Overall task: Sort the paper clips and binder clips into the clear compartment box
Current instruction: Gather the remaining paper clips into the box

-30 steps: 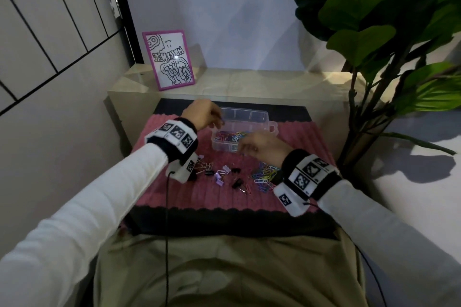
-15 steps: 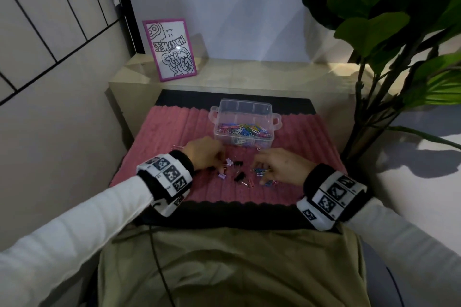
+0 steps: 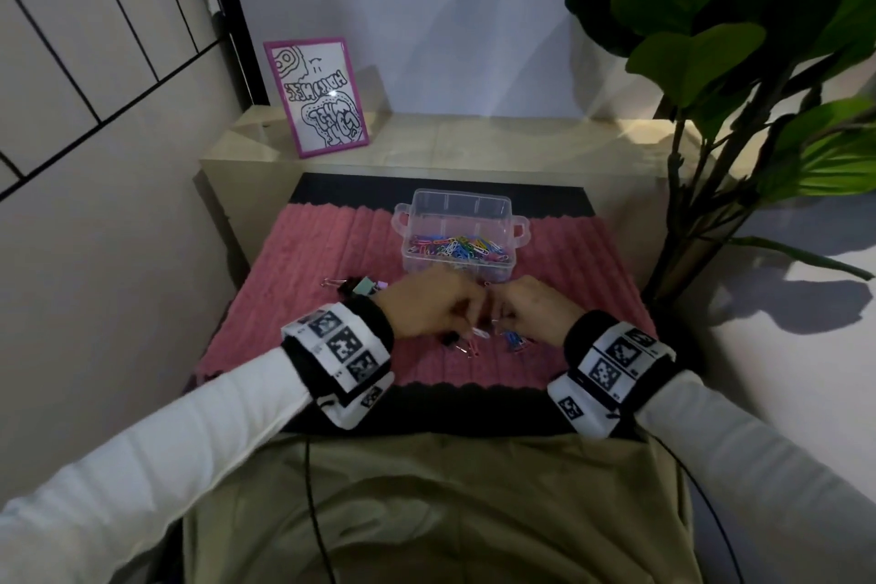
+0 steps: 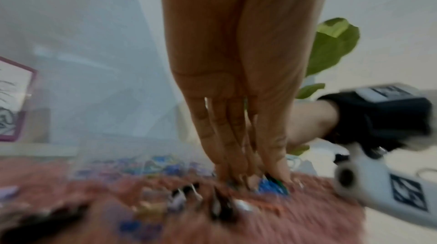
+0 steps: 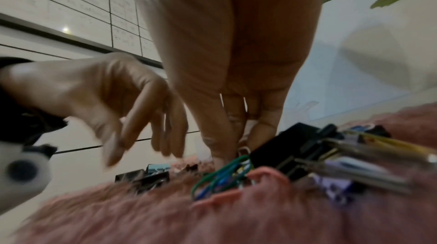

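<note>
The clear compartment box (image 3: 460, 209) stands on the pink mat (image 3: 308, 261), its front compartment full of coloured paper clips (image 3: 457, 248). Just in front of it my two hands meet over the loose pile. My left hand (image 3: 433, 311) (image 4: 255, 179) points its fingers down beside blue and green paper clips (image 4: 272, 186); seen from the right wrist, the left hand (image 5: 141, 117) has its thumb apart and nothing in it. My right hand (image 3: 533, 311) (image 5: 236, 152) pinches a small white paper clip (image 5: 244, 149) above green and blue clips (image 5: 220, 177). Black binder clips (image 5: 293, 147) lie close by.
More binder clips (image 3: 362, 287), one pale green, lie on the mat to the left of my hands. A pink-framed drawing (image 3: 317, 97) leans on the beige ledge (image 3: 474, 138) behind. A leafy plant (image 3: 711, 38) stands at the right.
Both hands have left the box and come down to the loose pile. In the last half second they have drawn together at the mat's middle, with the left hand moving right.
</note>
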`<control>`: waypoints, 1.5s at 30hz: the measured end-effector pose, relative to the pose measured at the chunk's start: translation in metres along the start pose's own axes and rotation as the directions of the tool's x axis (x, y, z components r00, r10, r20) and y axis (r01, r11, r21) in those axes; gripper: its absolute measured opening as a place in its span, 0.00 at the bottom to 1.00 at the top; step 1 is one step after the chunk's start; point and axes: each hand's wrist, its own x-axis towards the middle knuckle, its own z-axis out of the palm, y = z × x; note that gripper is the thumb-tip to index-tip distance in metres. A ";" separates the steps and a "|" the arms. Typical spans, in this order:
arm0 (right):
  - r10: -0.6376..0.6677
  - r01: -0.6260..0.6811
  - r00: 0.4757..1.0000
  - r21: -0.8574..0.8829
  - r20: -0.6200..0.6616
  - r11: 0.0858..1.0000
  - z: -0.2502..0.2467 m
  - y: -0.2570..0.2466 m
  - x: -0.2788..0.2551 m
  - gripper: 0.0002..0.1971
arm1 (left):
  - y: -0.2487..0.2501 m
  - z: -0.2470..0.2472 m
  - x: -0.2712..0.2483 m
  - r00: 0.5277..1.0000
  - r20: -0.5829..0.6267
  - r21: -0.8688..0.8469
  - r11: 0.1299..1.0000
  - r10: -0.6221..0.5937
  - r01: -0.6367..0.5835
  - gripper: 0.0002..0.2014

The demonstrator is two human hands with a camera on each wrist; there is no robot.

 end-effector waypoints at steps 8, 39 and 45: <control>0.068 -0.039 0.989 0.208 -0.133 0.977 -0.004 0.018 -0.005 0.12 | 0.014 0.040 0.023 0.995 0.039 0.070 0.994 -0.089 0.087 0.03; 0.134 -0.127 0.991 0.317 -0.002 0.940 0.003 0.009 -0.016 0.09 | -0.069 -0.061 -0.011 0.948 -0.082 -0.594 0.779 -0.309 0.202 0.06; 0.078 -0.074 0.997 0.332 0.001 0.940 0.006 0.008 -0.014 0.07 | -0.068 -0.069 0.020 0.919 -0.188 -0.497 0.841 -0.345 0.214 0.08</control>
